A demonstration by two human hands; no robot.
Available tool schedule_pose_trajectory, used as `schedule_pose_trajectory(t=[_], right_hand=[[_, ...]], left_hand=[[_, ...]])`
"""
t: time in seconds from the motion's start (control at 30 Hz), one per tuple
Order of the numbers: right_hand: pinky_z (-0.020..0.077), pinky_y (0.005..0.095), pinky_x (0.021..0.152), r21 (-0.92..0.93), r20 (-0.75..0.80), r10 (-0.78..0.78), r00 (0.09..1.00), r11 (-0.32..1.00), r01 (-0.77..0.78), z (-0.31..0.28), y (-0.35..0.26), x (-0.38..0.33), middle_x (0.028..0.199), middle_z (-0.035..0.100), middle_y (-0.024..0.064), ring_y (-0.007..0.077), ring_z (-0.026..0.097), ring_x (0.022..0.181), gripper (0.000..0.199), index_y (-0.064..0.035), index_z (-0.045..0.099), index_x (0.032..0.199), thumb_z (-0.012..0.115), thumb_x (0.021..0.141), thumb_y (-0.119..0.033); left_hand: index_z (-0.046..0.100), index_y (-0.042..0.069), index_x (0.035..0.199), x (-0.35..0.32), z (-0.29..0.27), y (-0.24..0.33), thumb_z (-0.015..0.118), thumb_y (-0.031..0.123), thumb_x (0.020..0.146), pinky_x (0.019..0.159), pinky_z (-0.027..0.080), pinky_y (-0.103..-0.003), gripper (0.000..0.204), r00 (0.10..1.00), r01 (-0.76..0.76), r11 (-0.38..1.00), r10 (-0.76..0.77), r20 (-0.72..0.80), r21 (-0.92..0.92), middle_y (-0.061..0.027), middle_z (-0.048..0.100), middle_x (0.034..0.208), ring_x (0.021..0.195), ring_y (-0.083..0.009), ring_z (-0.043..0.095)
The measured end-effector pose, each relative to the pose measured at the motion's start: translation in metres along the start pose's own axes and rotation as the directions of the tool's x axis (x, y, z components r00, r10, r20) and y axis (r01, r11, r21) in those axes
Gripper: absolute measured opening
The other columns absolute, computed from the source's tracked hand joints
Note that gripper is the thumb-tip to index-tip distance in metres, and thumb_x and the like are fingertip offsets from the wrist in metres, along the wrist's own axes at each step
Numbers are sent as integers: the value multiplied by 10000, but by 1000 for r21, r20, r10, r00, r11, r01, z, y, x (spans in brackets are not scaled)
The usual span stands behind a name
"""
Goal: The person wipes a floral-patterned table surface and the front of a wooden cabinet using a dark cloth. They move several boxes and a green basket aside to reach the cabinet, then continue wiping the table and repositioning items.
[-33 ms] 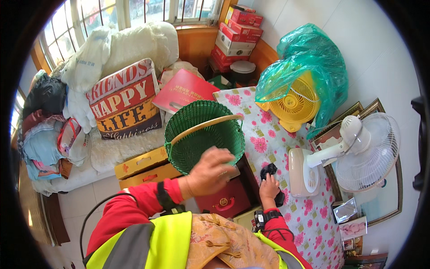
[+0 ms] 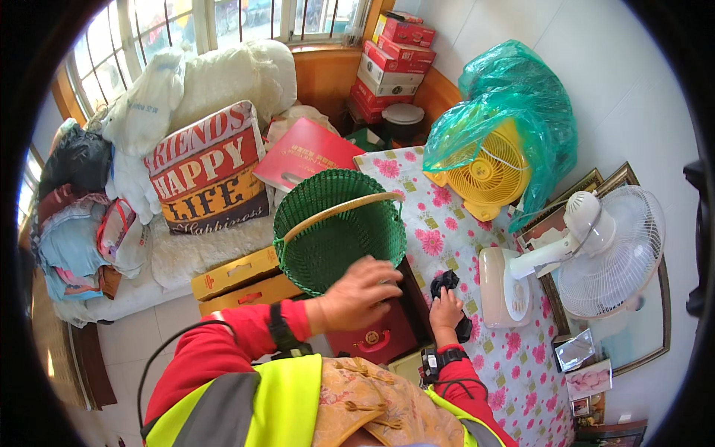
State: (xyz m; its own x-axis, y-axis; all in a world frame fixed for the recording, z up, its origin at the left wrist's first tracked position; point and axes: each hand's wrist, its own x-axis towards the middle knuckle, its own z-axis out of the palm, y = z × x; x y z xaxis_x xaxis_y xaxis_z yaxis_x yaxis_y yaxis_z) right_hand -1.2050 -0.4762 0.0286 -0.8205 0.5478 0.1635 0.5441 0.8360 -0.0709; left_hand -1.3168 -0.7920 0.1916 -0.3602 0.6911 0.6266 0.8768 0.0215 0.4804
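Green wicker basket sits on the flowered table edge, the left hand spread loosely on its near rim, while the right hand grips a black cloth just beside it, not yet inside.

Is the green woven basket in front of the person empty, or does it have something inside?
It looks empty: the green basket shows only its bare woven inside. The left hand covers its near rim, so that small part cannot be checked.
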Motion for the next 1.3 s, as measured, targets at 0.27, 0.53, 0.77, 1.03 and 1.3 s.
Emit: schedule_pose_trajectory(t=[0.27, 0.53, 0.77, 1.03, 1.3], right_hand=[[473, 505, 949, 83, -126, -132, 983, 986, 143, -23, 67, -84, 1270, 611, 104, 367, 546, 1158, 457, -127, 609, 1278, 665, 830, -201], [471, 481, 949, 23, -176, 358, 917, 933, -360, -37, 285, -242, 1209, 642, 205, 380, 594, 1123, 438, -54, 620, 1248, 601, 817, -127], [500, 483, 891, -13, -117, 875, 469, 471, -882, -33, 362, -298, 1252, 640, 186, 413, 635, 1027, 432, -77, 569, 1333, 531, 924, -207], [436, 509, 892, 6, -220, 133, 966, 991, -135, -42, 146, -185, 1215, 566, 74, 324, 519, 1148, 487, -140, 588, 1260, 683, 789, -222], [461, 609, 948, -263, -62, 808, 586, 553, -791, -68, 367, -228, 1409, 526, 98, 357, 522, 1229, 517, -206, 461, 1453, 538, 958, -331]], left_hand=[[465, 13, 1386, 25, 178, -16, 702, 379, 842, 1160, 295, -508, 698, 885, 119, 992, -90, 456, -35, -265, 385, 1482, 1397, -448, 341], [504, 29, 1365, 38, 257, -42, 687, 351, 841, 1141, 322, -495, 642, 863, 131, 978, -194, 466, 163, -227, 411, 1460, 1384, -431, 356], [578, 29, 1239, 38, 260, -42, 694, 318, 831, 1093, 375, -477, 512, 873, 167, 966, -237, 425, 196, -191, 494, 1357, 1306, -395, 434], [627, 88, 994, 68, 301, -46, 698, 240, 796, 938, 407, -468, 260, 915, 354, 889, -394, 89, 291, -96, 560, 1136, 1113, -329, 496], [620, 108, 924, 80, 318, -50, 667, 235, 813, 899, 393, -465, 175, 892, 447, 845, -445, -76, 293, -77, 578, 1077, 1065, -315, 508]])
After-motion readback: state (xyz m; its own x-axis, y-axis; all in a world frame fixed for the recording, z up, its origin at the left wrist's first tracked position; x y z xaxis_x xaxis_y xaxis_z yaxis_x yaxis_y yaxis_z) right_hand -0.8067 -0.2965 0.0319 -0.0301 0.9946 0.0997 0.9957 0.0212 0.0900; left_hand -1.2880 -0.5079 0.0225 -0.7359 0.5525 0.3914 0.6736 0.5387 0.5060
